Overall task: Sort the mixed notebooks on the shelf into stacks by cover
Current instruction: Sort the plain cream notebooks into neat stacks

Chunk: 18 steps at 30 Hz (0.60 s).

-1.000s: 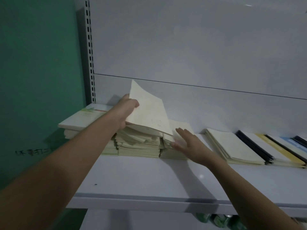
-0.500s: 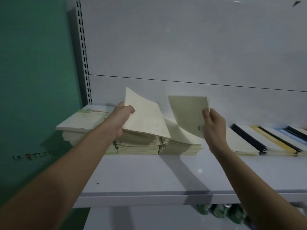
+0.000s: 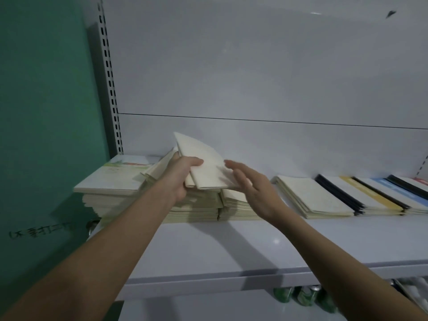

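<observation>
Dark handwritten characters on the green wall [image 3: 41, 112] are too blurred to read.

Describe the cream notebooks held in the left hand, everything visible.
The cream notebooks are thin, plain, paper-covered booklets with no visible print, at least two held together. The left hand grips their near left edge, thumb on top. They are tilted, far corner raised toward the back panel, above the cream stacks on the shelf. The right hand, fingers straight, is at their right edge.

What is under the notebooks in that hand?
Under the held notebooks in the left hand sit two cream stacks on the shelf. Their top covers are hidden.
</observation>
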{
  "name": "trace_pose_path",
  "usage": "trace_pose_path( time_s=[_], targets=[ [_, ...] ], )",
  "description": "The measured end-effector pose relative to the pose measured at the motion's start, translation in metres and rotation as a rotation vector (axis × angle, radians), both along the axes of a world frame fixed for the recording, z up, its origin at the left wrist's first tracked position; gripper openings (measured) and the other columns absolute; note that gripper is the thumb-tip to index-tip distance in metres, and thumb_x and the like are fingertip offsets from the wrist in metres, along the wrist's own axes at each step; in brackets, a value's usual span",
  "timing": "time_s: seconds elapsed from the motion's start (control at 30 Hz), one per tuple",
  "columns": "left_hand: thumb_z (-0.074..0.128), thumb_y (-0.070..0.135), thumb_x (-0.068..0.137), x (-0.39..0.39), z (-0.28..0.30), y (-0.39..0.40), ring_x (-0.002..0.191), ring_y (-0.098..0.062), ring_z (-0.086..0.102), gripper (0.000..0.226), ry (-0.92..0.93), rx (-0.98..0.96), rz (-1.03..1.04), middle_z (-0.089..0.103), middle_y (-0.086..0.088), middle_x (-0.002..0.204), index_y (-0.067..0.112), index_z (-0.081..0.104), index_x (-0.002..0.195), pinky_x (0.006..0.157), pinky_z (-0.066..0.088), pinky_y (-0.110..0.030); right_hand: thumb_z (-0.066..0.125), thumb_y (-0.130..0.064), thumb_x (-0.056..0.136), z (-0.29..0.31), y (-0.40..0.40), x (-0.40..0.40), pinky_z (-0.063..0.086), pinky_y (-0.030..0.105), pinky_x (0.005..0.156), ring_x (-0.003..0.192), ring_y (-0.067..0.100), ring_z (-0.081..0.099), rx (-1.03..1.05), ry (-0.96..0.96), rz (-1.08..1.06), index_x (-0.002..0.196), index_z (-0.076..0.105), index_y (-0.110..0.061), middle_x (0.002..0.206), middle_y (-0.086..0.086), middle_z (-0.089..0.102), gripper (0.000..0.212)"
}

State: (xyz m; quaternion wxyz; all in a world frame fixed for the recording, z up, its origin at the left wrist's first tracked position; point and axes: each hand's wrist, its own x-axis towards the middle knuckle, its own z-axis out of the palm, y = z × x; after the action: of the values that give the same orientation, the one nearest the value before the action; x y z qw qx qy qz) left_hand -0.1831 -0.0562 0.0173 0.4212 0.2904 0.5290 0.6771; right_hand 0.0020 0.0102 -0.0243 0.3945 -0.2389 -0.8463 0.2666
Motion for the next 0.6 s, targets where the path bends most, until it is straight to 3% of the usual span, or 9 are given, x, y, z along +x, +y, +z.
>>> trace_pose_path(
  time_s=[0.1, 0.27, 0.4, 0.5, 0.6],
  targets=[
    [0.056, 0.005, 0.090, -0.008, 0.005, -0.006, 0.089, -0.023, 0.065, 0.041, 0.006, 0.030, 0.039, 0.065, -0.012, 0.117, 0.012, 0.047, 0.130, 0.063, 0.054, -0.034, 0.034, -0.054, 0.100, -0.014, 0.018, 0.005, 0.038, 0.032, 0.106, 0.128, 0.008, 0.047, -0.115, 0.019, -0.182, 0.141, 0.045, -0.030, 0.137, -0.012, 0.054, 0.049],
    [0.054, 0.008, 0.091, -0.022, 0.009, -0.013, 0.103, -0.029, 0.063, 0.040, 0.062, 0.023, 0.097, 0.064, -0.013, 0.119, 0.014, 0.046, 0.130, 0.078, 0.051, -0.039, 0.029, -0.075, 0.087, -0.035, 0.031, 0.010, 0.021, 0.035, 0.117, 0.145, 0.010, 0.024, -0.139, -0.271, -0.166, 0.154, 0.021, -0.030, 0.157, -0.012, 0.027, 0.080],
    [0.053, 0.009, 0.092, -0.027, 0.008, -0.016, 0.089, -0.026, 0.063, 0.038, 0.000, 0.023, 0.089, 0.065, -0.012, 0.108, 0.012, 0.047, 0.129, 0.069, 0.052, -0.035, 0.031, -0.073, 0.089, -0.050, 0.039, 0.004, 0.010, 0.041, 0.121, 0.149, 0.015, 0.010, 0.068, -0.694, -0.222, 0.156, 0.011, -0.024, 0.162, -0.005, 0.012, 0.085],
    [0.052, 0.007, 0.091, -0.029, 0.006, -0.017, 0.090, -0.026, 0.063, 0.037, 0.020, 0.032, 0.097, 0.064, -0.014, 0.111, 0.011, 0.048, 0.128, 0.070, 0.051, -0.035, 0.038, -0.071, 0.089, -0.060, 0.046, 0.001, 0.020, 0.041, 0.117, 0.145, 0.019, 0.023, 0.200, -0.765, -0.268, 0.153, 0.020, -0.021, 0.159, -0.003, 0.024, 0.084],
    [0.052, 0.007, 0.091, -0.031, 0.003, -0.019, 0.092, -0.026, 0.063, 0.032, 0.030, 0.036, 0.110, 0.065, -0.012, 0.112, 0.013, 0.050, 0.123, 0.073, 0.051, -0.035, 0.048, -0.062, 0.090, -0.057, 0.046, 0.006, 0.040, 0.038, 0.097, 0.122, 0.020, 0.049, 0.285, -0.672, -0.285, 0.137, 0.044, -0.023, 0.133, -0.006, 0.053, 0.062]
  ],
)
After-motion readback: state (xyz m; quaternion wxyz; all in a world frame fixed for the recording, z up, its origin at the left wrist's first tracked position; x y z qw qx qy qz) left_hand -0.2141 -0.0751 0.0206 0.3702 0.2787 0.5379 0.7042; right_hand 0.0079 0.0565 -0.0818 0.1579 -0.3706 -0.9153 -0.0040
